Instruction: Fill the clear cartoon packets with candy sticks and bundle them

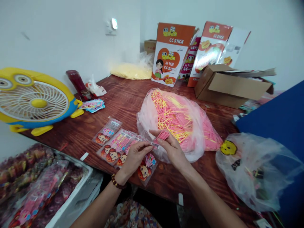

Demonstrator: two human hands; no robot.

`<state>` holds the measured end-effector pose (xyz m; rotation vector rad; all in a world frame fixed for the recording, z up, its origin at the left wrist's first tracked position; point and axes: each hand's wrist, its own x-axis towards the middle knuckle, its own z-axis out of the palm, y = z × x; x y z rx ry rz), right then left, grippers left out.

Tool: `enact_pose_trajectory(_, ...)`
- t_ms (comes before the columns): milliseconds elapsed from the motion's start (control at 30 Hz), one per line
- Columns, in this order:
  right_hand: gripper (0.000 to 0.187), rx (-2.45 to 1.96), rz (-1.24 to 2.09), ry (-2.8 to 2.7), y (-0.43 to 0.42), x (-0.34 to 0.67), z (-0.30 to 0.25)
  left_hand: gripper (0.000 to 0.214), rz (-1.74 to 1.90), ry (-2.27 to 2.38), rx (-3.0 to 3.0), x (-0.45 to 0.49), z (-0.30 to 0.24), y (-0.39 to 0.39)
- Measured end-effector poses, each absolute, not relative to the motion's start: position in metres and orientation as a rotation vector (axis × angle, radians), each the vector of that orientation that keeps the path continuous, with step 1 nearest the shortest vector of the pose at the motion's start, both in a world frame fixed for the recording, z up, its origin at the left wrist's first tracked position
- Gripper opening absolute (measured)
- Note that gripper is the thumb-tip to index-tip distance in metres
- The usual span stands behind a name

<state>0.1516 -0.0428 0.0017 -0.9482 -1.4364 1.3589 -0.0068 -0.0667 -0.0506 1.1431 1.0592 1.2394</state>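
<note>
My left hand, with a beaded bracelet at the wrist, pinches the top edge of a clear printed packet that hangs over the table's front part. Close beside it, my right hand is closed around a small bundle of pink sticks, held at the packet's barcode end. Whether the stick ends are inside the packet I cannot tell. Behind my hands lies an open plastic bag full of loose pink and yellow sticks. Several flat packets with a cartoon face lie left of my left hand.
A yellow fan stands at the left, near a dark red bottle and tissues. Printed cartons and an open cardboard box are at the back. A white bin holds packets lower left; a translucent bag hangs right.
</note>
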Motion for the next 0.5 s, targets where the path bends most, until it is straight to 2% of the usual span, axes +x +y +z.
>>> enact_pose_trajectory(67, 0.04, -0.944, 1.282, -1.521, -0.04, 0.153, 0.004, 0.021, 1.243, 1.04, 1.135, -0.007, -0.049, -0.064)
enact_pose_trajectory(133, 0.042, -0.957, 1.155, -1.696, -0.038, 0.156, 0.008, 0.021, 1.261, 1.013, 1.118, -0.007, -0.046, -0.06)
enact_pose_trajectory(233, 0.037, -0.969, 0.987, -1.999, -0.035, 0.162, 0.014, 0.019, 1.299, 0.984, 1.083, -0.007, -0.043, -0.056)
enact_pose_trajectory(333, 0.038, -0.953, 1.045, -2.01, -0.031, 0.171, 0.018, 0.016, 1.348, 0.986, 1.064, -0.01, -0.039, -0.052)
enact_pose_trajectory(500, 0.015, -1.151, 0.891, -1.974, -0.024, 0.176, 0.018, 0.014, 1.361, 0.969, 1.11, -0.015, -0.035, -0.049)
